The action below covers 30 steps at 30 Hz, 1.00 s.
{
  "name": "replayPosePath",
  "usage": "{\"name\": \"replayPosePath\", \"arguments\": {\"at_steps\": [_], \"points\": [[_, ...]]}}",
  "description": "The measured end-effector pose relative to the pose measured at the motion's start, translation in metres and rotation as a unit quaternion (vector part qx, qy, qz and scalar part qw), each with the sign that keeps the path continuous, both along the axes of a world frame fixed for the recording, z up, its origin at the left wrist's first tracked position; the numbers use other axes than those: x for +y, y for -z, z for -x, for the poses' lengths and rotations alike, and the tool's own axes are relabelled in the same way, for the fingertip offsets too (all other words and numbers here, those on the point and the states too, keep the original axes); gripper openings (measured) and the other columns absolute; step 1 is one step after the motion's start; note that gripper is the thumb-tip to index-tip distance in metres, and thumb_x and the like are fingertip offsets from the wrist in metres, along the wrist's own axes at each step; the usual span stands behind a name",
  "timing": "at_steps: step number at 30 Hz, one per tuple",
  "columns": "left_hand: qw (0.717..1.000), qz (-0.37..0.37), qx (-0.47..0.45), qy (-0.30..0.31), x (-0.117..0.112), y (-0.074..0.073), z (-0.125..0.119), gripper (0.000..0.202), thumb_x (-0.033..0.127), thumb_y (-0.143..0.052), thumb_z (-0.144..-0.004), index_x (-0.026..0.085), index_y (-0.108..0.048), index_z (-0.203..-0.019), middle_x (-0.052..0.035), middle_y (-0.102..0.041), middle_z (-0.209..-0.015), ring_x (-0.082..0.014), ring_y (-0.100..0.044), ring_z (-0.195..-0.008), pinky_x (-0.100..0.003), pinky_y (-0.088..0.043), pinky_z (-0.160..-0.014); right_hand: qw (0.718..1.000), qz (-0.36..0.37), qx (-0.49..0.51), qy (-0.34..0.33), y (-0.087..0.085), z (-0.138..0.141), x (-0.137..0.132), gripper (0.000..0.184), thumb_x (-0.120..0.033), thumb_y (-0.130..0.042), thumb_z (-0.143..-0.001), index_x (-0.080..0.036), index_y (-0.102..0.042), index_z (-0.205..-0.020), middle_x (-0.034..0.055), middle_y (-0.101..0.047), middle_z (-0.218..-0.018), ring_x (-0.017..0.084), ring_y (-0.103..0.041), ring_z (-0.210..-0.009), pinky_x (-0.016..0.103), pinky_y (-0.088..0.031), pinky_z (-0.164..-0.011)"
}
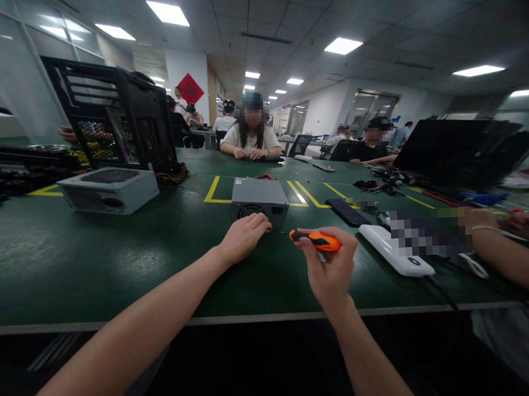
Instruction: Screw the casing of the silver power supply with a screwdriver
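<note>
Screwdriver (pixel 317 240), orange and black, sits level in the right hand (pixel 330 271), whose fingers close around the handle; its thin shaft points to nine o'clock, at the left hand (pixel 244 234). That hand is curled against the near face of a grey power supply (pixel 259 197) on the green counter (pixel 72 255); whether it pinches anything I cannot tell. A white power bank (pixel 394 250) lies at three o'clock, a second power supply (pixel 108 189) at ten.
</note>
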<state>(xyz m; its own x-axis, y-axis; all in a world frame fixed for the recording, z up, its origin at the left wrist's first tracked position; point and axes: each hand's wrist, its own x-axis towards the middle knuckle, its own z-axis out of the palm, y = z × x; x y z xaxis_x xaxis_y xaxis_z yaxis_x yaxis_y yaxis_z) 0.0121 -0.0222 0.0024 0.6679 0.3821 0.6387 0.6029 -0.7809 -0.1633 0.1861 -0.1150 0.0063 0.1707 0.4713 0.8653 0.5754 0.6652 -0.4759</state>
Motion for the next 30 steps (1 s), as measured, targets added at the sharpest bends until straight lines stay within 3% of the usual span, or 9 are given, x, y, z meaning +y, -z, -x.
{"name": "replayPosePath", "arguments": {"at_steps": [3,6,9,12,16,19,24,30], "points": [[1.0,0.003,-0.014,-0.004,0.002,0.0,0.0,0.022,0.02,-0.034,-0.09,0.016,-0.054,-0.098,-0.0053,-0.054,-0.097,-0.0148,-0.051,-0.089,-0.026,-0.044,-0.078,0.997,0.076,0.007,0.03,-0.001,-0.007,-0.016,0.022,-0.03,-0.045,-0.085,-0.022,-0.044,-0.105,0.0061,-0.059,-0.096,0.016,-0.063,-0.079,0.035,-0.051,-0.071],[1.0,0.001,-0.014,-0.005,0.005,0.001,0.001,0.022,0.017,-0.034,-0.089,0.017,-0.054,-0.1,-0.0053,-0.054,-0.1,-0.0144,-0.051,-0.091,-0.026,-0.044,-0.079,0.979,0.186,-0.038,0.068,-0.004,-0.012,-0.03,0.02,-0.034,-0.052,-0.08,-0.02,-0.05,-0.095,0.0044,-0.06,-0.085,0.017,-0.063,-0.072,0.033,-0.05,-0.068],[1.0,0.006,-0.026,-0.01,0.005,0.001,0.001,0.022,0.015,-0.036,-0.088,0.018,-0.054,-0.1,-0.0053,-0.054,-0.1,-0.0147,-0.051,-0.091,-0.027,-0.045,-0.078,0.955,0.292,-0.043,0.019,-0.003,-0.011,-0.036,0.021,-0.036,-0.054,-0.078,-0.02,-0.048,-0.09,0.0022,-0.061,-0.076,0.016,-0.062,-0.065,0.03,-0.05,-0.062],[0.996,0.044,-0.077,-0.007,0.005,0.001,-0.002,0.021,0.017,-0.039,-0.088,0.019,-0.054,-0.102,-0.0044,-0.056,-0.099,-0.0149,-0.052,-0.092,-0.027,-0.045,-0.078,0.939,0.342,-0.005,-0.023,0.001,-0.006,-0.034,0.024,-0.037,-0.052,-0.079,-0.02,-0.044,-0.093,0.0013,-0.061,-0.075,0.014,-0.06,-0.057,0.026,-0.05,-0.051],[0.964,0.14,-0.224,-0.017,0.007,0.002,-0.006,0.025,0.019,-0.044,-0.085,0.02,-0.05,-0.11,-0.0034,-0.058,-0.098,-0.0132,-0.056,-0.087,-0.026,-0.047,-0.075,0.939,0.341,0.044,-0.025,0.007,0.001,-0.027,0.026,-0.039,-0.049,-0.079,-0.02,-0.041,-0.096,0.0008,-0.06,-0.074,0.014,-0.059,-0.053,0.026,-0.05,-0.045],[0.935,0.202,-0.289,-0.035,0.013,0.006,-0.006,0.019,0.02,-0.047,-0.083,0.019,-0.054,-0.1,-0.003,-0.06,-0.093,-0.0128,-0.059,-0.079,-0.026,-0.048,-0.07,0.945,0.324,0.048,-0.006,0.008,0.004,-0.021,0.028,-0.04,-0.048,-0.079,-0.019,-0.041,-0.097,0.0017,-0.06,-0.075,0.014,-0.06,-0.053,0.028,-0.052,-0.048],[0.919,0.281,-0.27,-0.058,0.018,0.012,-0.005,0.016,0.021,-0.046,-0.081,0.019,-0.059,-0.092,-0.0014,-0.064,-0.082,-0.0119,-0.06,-0.065,-0.024,-0.047,-0.062,0.952,0.303,0.046,0.008,0.01,0.007,-0.012,0.029,-0.04,-0.047,-0.08,-0.019,-0.04,-0.098,0.0022,-0.06,-0.077,0.014,-0.06,-0.053,0.027,-0.051,-0.048],[0.913,0.32,-0.25,-0.039,0.013,0.009,-0.005,0.019,0.021,-0.044,-0.082,0.018,-0.059,-0.093,-0.0005,-0.064,-0.077,-0.0113,-0.06,-0.06,-0.023,-0.046,-0.061,0.954,0.298,0.036,0.013,0.007,0.012,-0.007,0.029,-0.039,-0.045,-0.08,-0.019,-0.039,-0.099,0.0011,-0.06,-0.075,0.013,-0.06,-0.053,0.026,-0.05,-0.048]]}}
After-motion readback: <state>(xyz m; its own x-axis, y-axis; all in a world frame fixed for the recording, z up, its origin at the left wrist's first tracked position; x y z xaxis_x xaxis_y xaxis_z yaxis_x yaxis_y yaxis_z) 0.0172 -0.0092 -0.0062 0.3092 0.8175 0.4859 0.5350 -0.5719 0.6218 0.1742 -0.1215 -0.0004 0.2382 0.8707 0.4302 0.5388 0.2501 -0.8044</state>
